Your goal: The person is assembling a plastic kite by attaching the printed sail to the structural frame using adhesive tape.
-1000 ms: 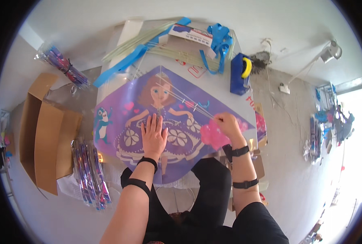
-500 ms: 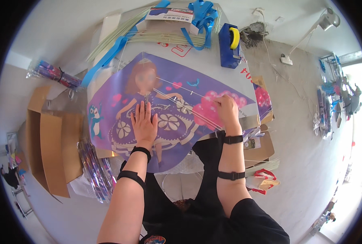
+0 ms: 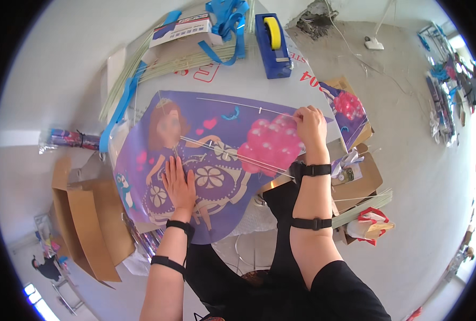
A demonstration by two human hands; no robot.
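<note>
Pale tabletop (image 3: 248, 85) is backing purple sheet (image 3: 211, 160), frame centre. Left hand (image 3: 180, 188) is lying flat-open, empty; right hand (image 3: 311, 128) is pinching one rod (image 3: 232, 104), now running nearer upper edge, widening gap to other rods (image 3: 238, 157).

The sheet (image 3: 203, 167) looks like thin, smooth plastic film or cloth with a soft sheen, and the slim white rods (image 3: 222, 150) across it seem smooth plastic, as do the blue tape dispenser (image 3: 276, 63) and its glossy yellow tape (image 3: 272, 33). The bench (image 3: 238, 85) has a smooth, pale, faintly glossy top under shiny blue ribbon (image 3: 123, 104) and a box (image 3: 179, 29) of printed card. The carton (image 3: 85, 222) is matt brown cardboard, the packet (image 3: 75, 139) shiny clear plastic, the strap (image 3: 304, 223) matt black cloth, the broken patch (image 3: 315, 20) rough and crumbled.
</note>
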